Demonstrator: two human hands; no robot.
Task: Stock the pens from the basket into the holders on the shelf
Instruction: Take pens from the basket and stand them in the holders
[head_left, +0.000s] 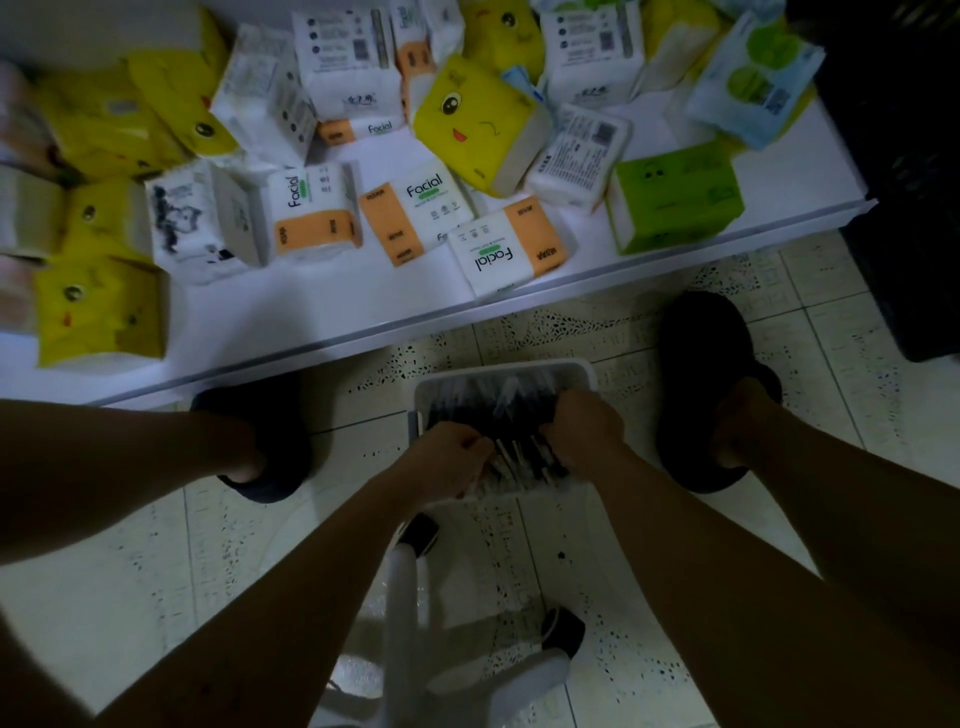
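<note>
The left hand (448, 457) curls its fingers round the near ends of the pens (519, 457), which lie heaped in the white basket (501, 368) on the floor. The right hand (583, 430) grips the same bundle from the other side. The basket looks well filled, and no holders show on the shelf (322, 317) among the tissue packs (311, 208), so stocking seems barely begun.
</note>
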